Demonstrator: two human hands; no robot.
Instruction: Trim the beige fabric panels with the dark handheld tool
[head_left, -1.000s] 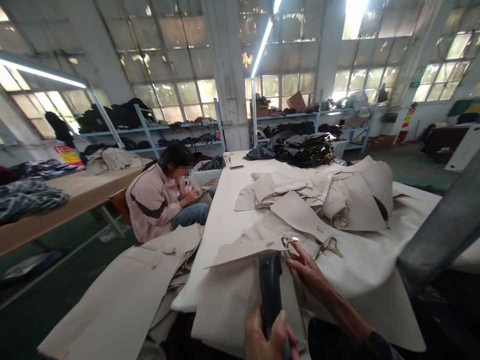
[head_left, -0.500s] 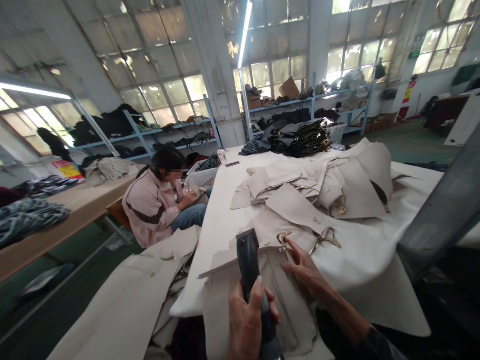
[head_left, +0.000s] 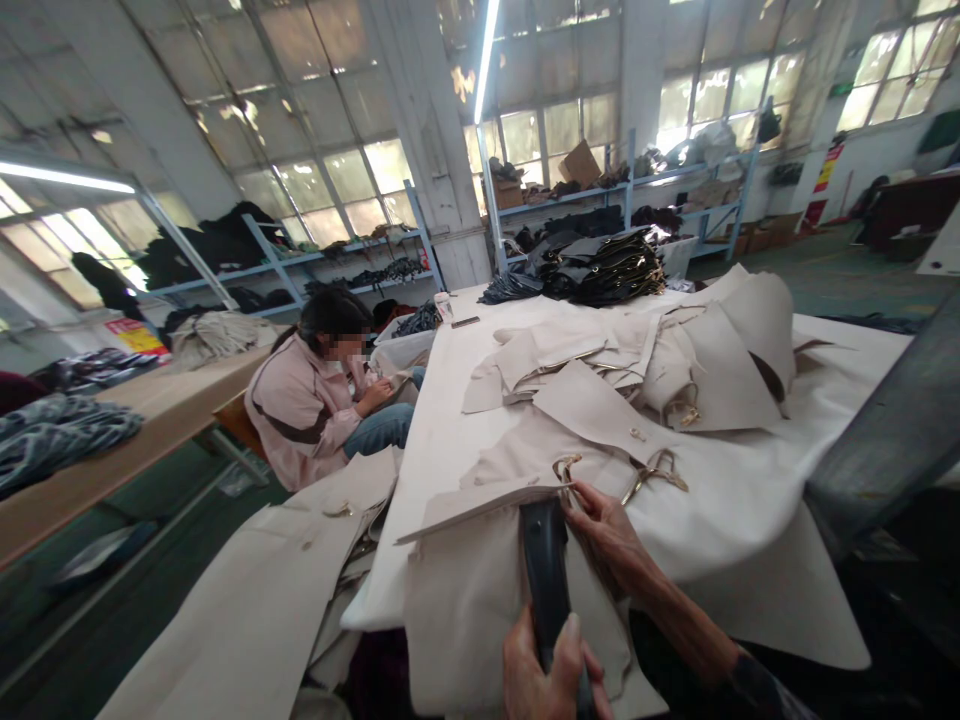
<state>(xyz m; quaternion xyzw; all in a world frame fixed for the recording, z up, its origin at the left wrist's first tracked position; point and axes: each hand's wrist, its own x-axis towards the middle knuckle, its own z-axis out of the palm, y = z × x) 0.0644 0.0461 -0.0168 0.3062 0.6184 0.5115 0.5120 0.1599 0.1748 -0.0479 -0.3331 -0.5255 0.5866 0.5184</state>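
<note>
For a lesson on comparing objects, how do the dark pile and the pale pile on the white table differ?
The dark pile sits at the table's far end; the pale pile lies nearer. The dark pile is stacked fairly compactly, while the pale pile sprawls in loose, overlapping sheets. Both rest on the white table and show gold-coloured glints.

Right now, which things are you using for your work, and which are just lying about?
In use:
- dark tool, in my left hand
- beige piece, my right hand at its edge
- probably the beige pile

Seemingly just lying about:
- cup
- dark stack
- grey bundle
</note>
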